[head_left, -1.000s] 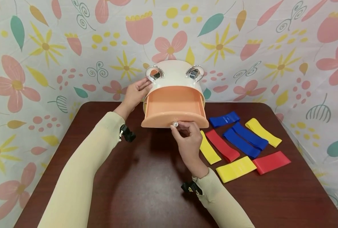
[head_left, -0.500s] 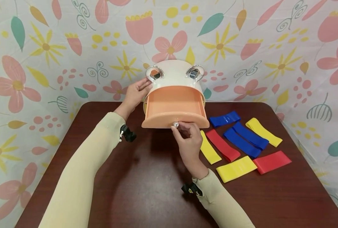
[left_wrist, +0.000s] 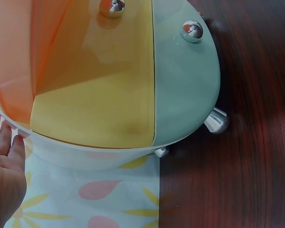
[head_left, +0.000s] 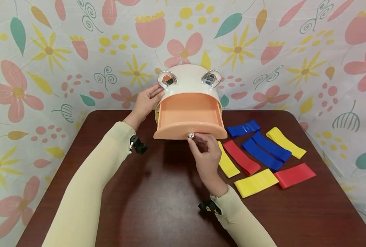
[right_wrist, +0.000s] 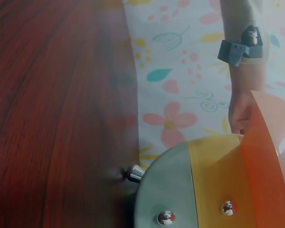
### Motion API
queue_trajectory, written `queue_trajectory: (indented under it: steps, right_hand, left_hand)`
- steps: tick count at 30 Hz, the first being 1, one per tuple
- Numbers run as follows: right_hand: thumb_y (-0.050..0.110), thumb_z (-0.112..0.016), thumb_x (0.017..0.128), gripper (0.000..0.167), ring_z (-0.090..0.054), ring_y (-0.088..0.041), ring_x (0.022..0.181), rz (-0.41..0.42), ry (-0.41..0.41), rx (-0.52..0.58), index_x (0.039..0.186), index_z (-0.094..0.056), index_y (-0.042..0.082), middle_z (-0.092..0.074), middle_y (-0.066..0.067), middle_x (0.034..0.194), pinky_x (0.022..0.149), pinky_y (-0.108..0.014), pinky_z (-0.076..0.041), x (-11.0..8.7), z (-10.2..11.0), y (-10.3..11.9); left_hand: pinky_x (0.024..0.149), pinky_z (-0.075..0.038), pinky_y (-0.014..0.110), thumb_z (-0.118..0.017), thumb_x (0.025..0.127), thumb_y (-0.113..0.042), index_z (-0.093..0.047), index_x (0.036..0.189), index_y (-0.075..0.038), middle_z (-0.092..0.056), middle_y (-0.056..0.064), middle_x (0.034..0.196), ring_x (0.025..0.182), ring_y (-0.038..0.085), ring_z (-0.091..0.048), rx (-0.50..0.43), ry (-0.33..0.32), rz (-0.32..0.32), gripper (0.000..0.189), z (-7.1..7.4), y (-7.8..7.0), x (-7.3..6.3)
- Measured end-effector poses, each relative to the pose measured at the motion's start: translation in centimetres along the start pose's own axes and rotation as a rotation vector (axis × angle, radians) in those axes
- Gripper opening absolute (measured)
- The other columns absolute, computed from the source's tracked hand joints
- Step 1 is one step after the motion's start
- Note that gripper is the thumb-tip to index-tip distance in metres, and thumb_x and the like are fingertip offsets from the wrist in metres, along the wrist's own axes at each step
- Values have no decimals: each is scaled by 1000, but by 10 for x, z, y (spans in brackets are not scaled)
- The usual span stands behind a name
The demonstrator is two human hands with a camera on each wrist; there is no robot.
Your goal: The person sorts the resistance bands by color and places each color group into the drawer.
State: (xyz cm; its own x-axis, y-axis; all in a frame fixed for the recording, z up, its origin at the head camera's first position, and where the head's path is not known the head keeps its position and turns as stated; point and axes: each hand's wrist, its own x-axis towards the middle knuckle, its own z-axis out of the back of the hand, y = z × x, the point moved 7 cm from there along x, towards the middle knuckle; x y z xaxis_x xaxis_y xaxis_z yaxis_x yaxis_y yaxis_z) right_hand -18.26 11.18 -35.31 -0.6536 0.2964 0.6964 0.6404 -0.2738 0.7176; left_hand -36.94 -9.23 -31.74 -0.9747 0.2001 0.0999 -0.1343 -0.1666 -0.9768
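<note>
A rounded white drawer box point(head_left: 186, 79) with two mirrored oval eyes stands at the back of the table. Its top orange drawer point(head_left: 178, 129) is pulled far out, and no contents show inside. With thumb and fingers my right hand point(head_left: 208, 158) pinches the silver knob point(head_left: 191, 135) on that drawer's front. My left hand point(head_left: 145, 104) rests its extended fingers against the box's left side. Under the orange drawer, the left wrist view shows a yellow drawer point(left_wrist: 97, 111) and a green drawer point(left_wrist: 186, 88), both closed, each with a silver knob.
Flat looped resistance bands lie right of the box: blue bands point(head_left: 264, 151), a red band point(head_left: 241, 158) and a yellow band point(head_left: 256, 182) among several. The dark wood table point(head_left: 158, 206) meets a flower-patterned cloth point(head_left: 109, 44) behind. Silver feet point(left_wrist: 216, 120) hold up the box.
The right hand and the orange drawer's knob have shifted very slightly toward me and to the right. The left hand and the bands stay as they were.
</note>
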Motion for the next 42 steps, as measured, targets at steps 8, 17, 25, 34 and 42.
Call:
queue_trajectory:
  steps: [8, 17, 25, 34, 42]
  right_hand:
    - [-10, -75, 85, 17, -62, 6, 90, 55, -38, -10, 95, -62, -13, -59, -28, 90, 85, -10, -57, 6, 21, 10]
    - [-6, -67, 91, 20, -60, 1, 91, -65, -76, -41, 107, -62, -16, -60, 18, 103, 78, -10, -54, 33, 56, 17]
    - [6, -68, 96, 27, -63, -3, 102, -189, -50, -86, 120, -66, -7, -63, 19, 106, 92, -14, -53, 68, 85, 20]
    - [22, -65, 100, 40, -55, 3, 105, -378, 64, -275, 134, -63, 2, -57, 25, 107, 90, -14, -47, 106, 102, 0]
    - [35, -61, 102, 45, -50, 10, 103, -479, 215, -442, 138, -62, 8, -60, 10, 127, 86, -9, -46, 138, 115, -23]
  left_hand:
    - [122, -42, 36, -59, 105, -21, -43, 156, -8, -52, 15, 155, 147, 22, -48, 10, -2, -12, 55, 1, 1, 1]
    - [122, -42, 36, -59, 105, -22, -44, 155, -8, -53, 15, 154, 147, 22, -48, 22, 1, -17, 55, 0, 1, 2]
    - [123, -41, 36, -59, 105, -23, -42, 156, -7, -51, 14, 156, 148, 22, -47, 23, 6, -14, 55, 0, 2, 2]
    - [123, -40, 35, -59, 105, -24, -43, 156, -8, -52, 14, 155, 149, 21, -46, 40, 4, -18, 56, 0, 1, 3]
    - [122, -41, 34, -60, 105, -24, -44, 155, -8, -53, 14, 154, 148, 21, -47, 36, -2, -17, 55, 1, 2, 5]
